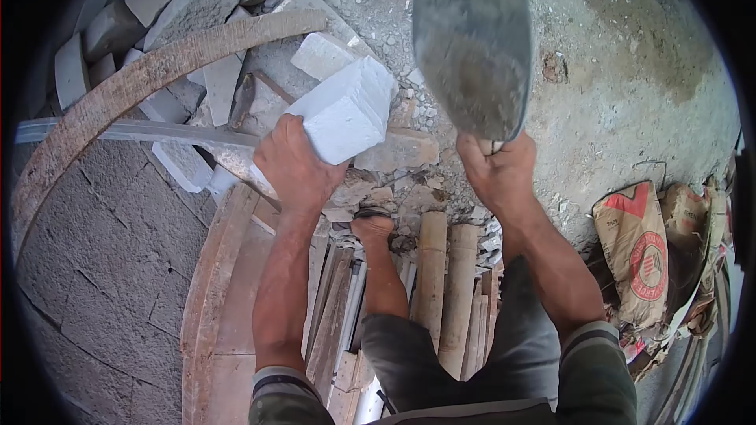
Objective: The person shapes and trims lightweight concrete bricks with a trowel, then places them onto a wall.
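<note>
1. A tan paper sack (pixel 630 279) at right carries a red chevron (pixel 626 206) and a round red emblem (pixel 648 267); its lettering is too blurred to read with certainty.
2. A person's left hand (pixel 295 161) grips the near end of a whitish rectangular masonry block (pixel 346 106) over grey rubble (pixel 402 216), the block's long axis slanting forward and right.
3. The right hand (pixel 500 173) is closed around the pale handle (pixel 491 146) of a broad grey metal-bladed tool (pixel 472 47), its blade pointing forward, away from the body.
4. Block and blade are side by side, apart.
</note>
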The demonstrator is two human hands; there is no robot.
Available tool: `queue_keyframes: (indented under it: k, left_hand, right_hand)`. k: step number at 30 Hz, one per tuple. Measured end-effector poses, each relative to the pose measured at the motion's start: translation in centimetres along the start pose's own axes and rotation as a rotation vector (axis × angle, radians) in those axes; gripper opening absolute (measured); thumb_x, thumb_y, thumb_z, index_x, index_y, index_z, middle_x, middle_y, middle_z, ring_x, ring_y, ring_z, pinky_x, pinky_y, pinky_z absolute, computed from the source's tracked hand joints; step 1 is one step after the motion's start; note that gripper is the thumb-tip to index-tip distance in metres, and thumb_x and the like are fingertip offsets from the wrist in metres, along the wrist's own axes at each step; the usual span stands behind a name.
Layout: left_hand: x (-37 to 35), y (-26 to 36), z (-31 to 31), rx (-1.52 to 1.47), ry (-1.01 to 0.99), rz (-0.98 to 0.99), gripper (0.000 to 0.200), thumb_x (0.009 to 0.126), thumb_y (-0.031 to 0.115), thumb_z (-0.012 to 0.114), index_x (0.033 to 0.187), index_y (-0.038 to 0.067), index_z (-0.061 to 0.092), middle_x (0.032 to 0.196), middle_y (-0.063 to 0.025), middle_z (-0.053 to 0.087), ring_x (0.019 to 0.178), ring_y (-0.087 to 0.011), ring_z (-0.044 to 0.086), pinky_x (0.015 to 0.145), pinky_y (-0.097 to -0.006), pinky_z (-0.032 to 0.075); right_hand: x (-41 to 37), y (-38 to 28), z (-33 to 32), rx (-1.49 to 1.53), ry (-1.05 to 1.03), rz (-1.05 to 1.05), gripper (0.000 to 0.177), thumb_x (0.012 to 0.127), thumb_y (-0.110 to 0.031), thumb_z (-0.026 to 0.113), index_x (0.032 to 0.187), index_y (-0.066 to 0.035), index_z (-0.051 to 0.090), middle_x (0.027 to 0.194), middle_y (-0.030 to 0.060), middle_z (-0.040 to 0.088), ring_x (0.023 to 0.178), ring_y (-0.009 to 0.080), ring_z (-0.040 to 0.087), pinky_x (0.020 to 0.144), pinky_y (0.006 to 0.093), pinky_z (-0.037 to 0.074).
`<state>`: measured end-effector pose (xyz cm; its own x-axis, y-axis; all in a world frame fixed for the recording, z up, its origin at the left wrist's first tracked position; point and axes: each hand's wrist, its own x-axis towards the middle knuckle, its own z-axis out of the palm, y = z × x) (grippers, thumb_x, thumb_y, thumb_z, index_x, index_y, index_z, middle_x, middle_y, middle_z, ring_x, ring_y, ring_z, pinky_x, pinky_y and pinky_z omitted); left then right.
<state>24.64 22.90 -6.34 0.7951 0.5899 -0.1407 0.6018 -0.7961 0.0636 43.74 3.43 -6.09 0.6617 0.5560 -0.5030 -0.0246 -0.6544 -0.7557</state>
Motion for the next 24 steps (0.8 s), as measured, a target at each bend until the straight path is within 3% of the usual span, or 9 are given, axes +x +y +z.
queue_keyframes:
  k: [3,4,9,12,17,19,21,23,24]
  left_hand:
    - [-1.4,0.8,0.7,0.057,0.050,0.100,0.082,0.058,0.034,0.083,0.124,0.000,0.049,0.116,-0.0134,0.057,0.095,-0.0324,0.054,0.080,-0.0469,0.036]
    - [-2.0,0.9,1.2,0.063,0.109,0.133,0.084,0.056,0.031,0.083,0.125,0.000,0.048,0.118,-0.0133,0.057,0.097,-0.0322,0.054,0.081,-0.0466,0.036]
    - [-4.2,1.7,2.1,0.088,0.152,0.129,0.087,0.051,0.024,0.083,0.127,0.001,0.047,0.123,-0.0129,0.056,0.105,-0.0318,0.054,0.085,-0.0483,0.037]
    - [-5.0,1.7,2.6,0.122,0.160,0.159,0.090,0.053,0.030,0.086,0.128,0.002,0.045,0.124,-0.0132,0.055,0.107,-0.0328,0.052,0.090,-0.0498,0.035]
    - [-5.2,1.8,2.9,0.085,0.215,0.141,0.084,0.052,0.023,0.081,0.127,0.001,0.047,0.125,-0.0131,0.056,0.107,-0.0328,0.053,0.085,-0.0488,0.037]
    - [-5.4,2.3,2.8,0.097,0.212,0.138,0.081,0.055,0.023,0.080,0.126,0.000,0.047,0.124,-0.0137,0.057,0.106,-0.0328,0.053,0.085,-0.0490,0.037]
    - [-5.5,2.3,3.0,0.107,0.203,0.145,0.082,0.055,0.023,0.081,0.126,0.000,0.047,0.123,-0.0137,0.056,0.106,-0.0328,0.053,0.085,-0.0490,0.037]
    - [-5.6,2.3,3.0,0.111,0.185,0.161,0.082,0.055,0.023,0.081,0.126,0.000,0.047,0.123,-0.0136,0.056,0.107,-0.0327,0.053,0.085,-0.0490,0.037]
    - [-5.3,2.2,3.5,0.101,0.242,0.168,0.082,0.055,0.023,0.081,0.127,0.001,0.047,0.123,-0.0135,0.056,0.107,-0.0327,0.053,0.085,-0.0491,0.037]
  right_hand:
    - [1.7,3.4,0.5,-0.595,-0.429,0.021,0.026,0.088,-0.020,0.070,0.101,0.000,0.059,0.075,0.0161,0.068,0.065,0.0250,0.068,0.062,0.0357,0.054]
    - [2.2,1.9,-1.3,-0.537,-0.454,0.048,0.032,0.088,-0.026,0.066,0.103,0.001,0.058,0.086,0.0257,0.069,0.083,0.0442,0.068,0.070,0.0492,0.054]
    - [0.4,-2.5,-3.3,-0.118,-0.134,0.233,0.029,0.089,-0.024,0.064,0.098,0.002,0.056,0.087,0.0271,0.069,0.084,0.0454,0.067,0.073,0.0517,0.052]
    - [1.2,4.2,0.0,-0.511,-0.525,0.050,0.022,0.089,-0.018,0.066,0.096,0.000,0.057,0.076,0.0230,0.067,0.067,0.0318,0.068,0.062,0.0405,0.054]
    - [1.0,-2.9,-3.1,-0.264,-0.341,0.177,0.030,0.086,-0.022,0.068,0.099,0.003,0.058,0.083,0.0278,0.068,0.078,0.0448,0.068,0.070,0.0494,0.054]
    - [-0.2,-4.9,-2.5,0.059,0.084,0.219,0.033,0.086,-0.024,0.068,0.099,0.004,0.057,0.082,0.0281,0.068,0.076,0.0448,0.068,0.068,0.0491,0.054]
    - [-0.4,-0.4,-0.4,0.124,0.043,0.192,0.034,0.088,-0.025,0.067,0.099,0.005,0.056,0.082,0.0276,0.068,0.077,0.0454,0.068,0.070,0.0494,0.054]
    - [1.0,0.3,-0.6,-0.523,-0.535,0.160,0.035,0.089,-0.026,0.065,0.100,0.006,0.055,0.082,0.0282,0.068,0.078,0.0460,0.068,0.070,0.0491,0.054]
    - [0.8,0.4,-1.9,-0.502,-0.493,0.107,0.033,0.089,-0.025,0.065,0.100,0.005,0.055,0.082,0.0280,0.068,0.081,0.0456,0.068,0.073,0.0492,0.053]
